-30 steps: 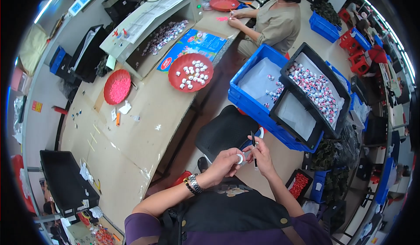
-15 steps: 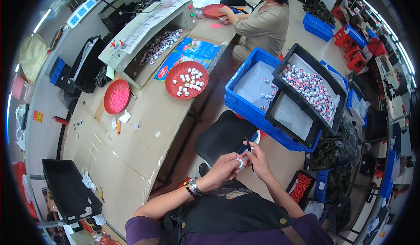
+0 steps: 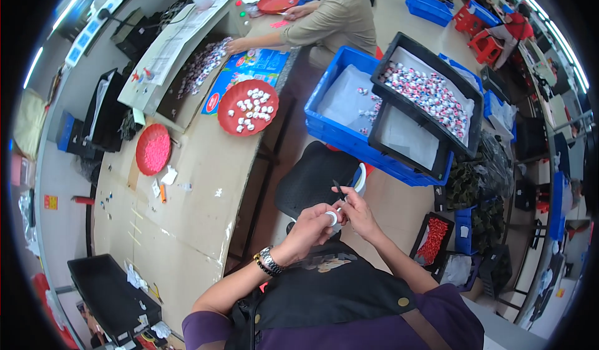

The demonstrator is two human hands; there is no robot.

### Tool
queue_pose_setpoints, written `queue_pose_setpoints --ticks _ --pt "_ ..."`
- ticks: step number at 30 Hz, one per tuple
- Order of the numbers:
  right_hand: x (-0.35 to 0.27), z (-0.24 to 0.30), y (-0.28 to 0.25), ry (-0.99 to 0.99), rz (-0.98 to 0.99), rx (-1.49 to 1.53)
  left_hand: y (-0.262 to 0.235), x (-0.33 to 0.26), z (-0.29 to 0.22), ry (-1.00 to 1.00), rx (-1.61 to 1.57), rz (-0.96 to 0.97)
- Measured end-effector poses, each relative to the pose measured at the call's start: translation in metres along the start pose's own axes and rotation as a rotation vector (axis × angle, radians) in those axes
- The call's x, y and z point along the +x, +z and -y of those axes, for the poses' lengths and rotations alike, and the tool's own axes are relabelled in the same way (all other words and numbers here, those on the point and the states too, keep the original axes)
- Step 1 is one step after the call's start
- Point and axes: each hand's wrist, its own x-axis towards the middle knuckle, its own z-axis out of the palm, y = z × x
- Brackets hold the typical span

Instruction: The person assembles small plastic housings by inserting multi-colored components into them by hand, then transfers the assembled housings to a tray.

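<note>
At the lower centre of the frame, our left hand [image 3: 310,226] pinches a small white ring [image 3: 333,218] with curled fingers. Our right hand [image 3: 357,211] touches the ring from the right and grips a thin dark tool [image 3: 339,191], fingers closed. Both hands hover above a black stool [image 3: 312,176]. At the upper centre lies a red plate [image 3: 226,109] holding white pieces, on the cardboard-covered table [image 3: 181,225].
</note>
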Motion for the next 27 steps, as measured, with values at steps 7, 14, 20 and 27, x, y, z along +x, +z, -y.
queue_pose_setpoints --ticks 7,14,20,27 --pt "0.001 -0.011 0.012 0.001 -0.064 0.051 -0.008 -0.005 -0.012 0.004 0.039 0.064" --pt "0.035 -0.011 0.040 -0.093 -0.065 -0.016 -0.033 -0.019 -0.012 0.041 -0.004 0.029" --pt "0.159 0.078 0.114 -0.387 0.103 -0.515 -0.081 -0.038 -0.001 0.041 -0.057 -0.052" --pt "0.361 0.107 0.220 -0.850 0.168 -0.887 -0.145 -0.059 0.004 0.022 -0.236 -0.177"
